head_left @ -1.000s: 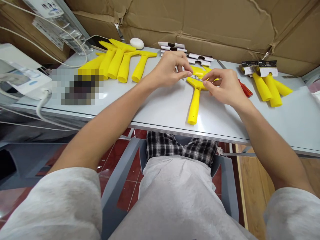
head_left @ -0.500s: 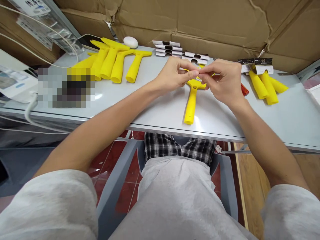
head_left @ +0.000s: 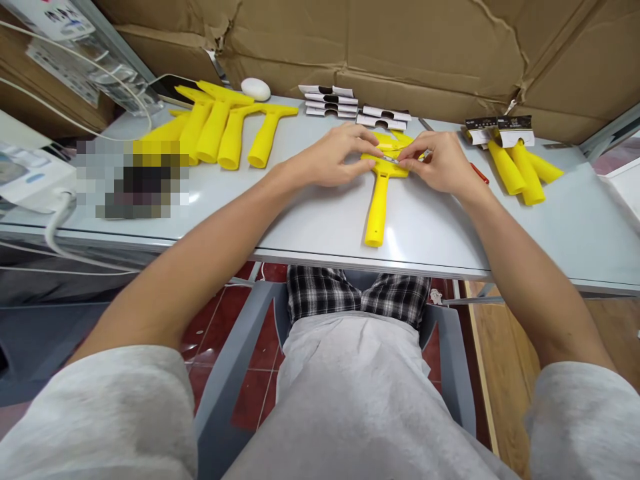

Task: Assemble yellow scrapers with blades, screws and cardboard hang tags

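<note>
A yellow scraper lies on the table with its hollow handle toward me. Across its wide head is a small, thin silvery strip, perhaps a blade. My right hand pinches the strip's right end between thumb and fingertips. At the left end, my left hand has thumb and fingers apart, its index fingertip at or very near the strip. More yellow plastic shows just behind the head, partly covered by the hands. A red object lies beside my right wrist, mostly hidden.
Several yellow scraper handles lie at the left, near a white rounded object. Folded cards are stacked at the back against cardboard. Carded yellow handles lie at the right. White cables hang at the left edge.
My hands were pinched together above the scraper head. Now they have moved apart and lower, the left fingers have spread, and the silvery strip shows across the head.
</note>
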Action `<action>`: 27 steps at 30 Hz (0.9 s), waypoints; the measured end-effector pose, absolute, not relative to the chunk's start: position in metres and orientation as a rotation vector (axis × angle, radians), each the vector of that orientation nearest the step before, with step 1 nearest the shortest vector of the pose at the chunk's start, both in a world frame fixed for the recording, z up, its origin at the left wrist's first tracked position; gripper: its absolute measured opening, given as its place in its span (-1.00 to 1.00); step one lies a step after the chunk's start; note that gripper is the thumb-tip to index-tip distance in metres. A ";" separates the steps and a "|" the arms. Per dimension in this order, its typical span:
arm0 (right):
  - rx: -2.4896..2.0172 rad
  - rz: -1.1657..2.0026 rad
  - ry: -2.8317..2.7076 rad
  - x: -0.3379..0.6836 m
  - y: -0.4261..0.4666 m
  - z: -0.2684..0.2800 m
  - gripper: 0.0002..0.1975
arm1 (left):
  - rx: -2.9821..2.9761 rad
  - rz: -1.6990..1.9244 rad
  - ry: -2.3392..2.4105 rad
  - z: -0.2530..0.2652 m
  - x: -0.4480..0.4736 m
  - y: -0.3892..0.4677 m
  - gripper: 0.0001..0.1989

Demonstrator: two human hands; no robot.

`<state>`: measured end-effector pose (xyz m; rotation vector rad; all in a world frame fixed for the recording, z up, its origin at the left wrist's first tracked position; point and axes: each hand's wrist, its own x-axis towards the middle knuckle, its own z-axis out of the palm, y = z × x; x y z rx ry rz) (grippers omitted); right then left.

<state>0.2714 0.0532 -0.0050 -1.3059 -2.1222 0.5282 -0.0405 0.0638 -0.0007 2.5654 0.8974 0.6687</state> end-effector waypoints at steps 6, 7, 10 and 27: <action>-1.345 0.518 -2.147 0.265 0.044 0.001 -0.49 | 2.601 0.525 0.834 0.003 -0.036 0.055 -0.32; -1.356 0.515 -2.149 0.264 0.043 0.001 -0.50 | 2.605 0.511 0.837 0.003 -0.035 0.053 -0.32; -1.340 0.499 -2.156 0.264 0.042 0.000 -0.48 | 2.625 0.438 0.849 0.006 -0.034 0.048 -0.30; -1.259 0.547 -2.193 0.265 0.051 -0.004 -0.43 | 2.642 0.383 0.840 0.012 -0.030 0.040 -0.26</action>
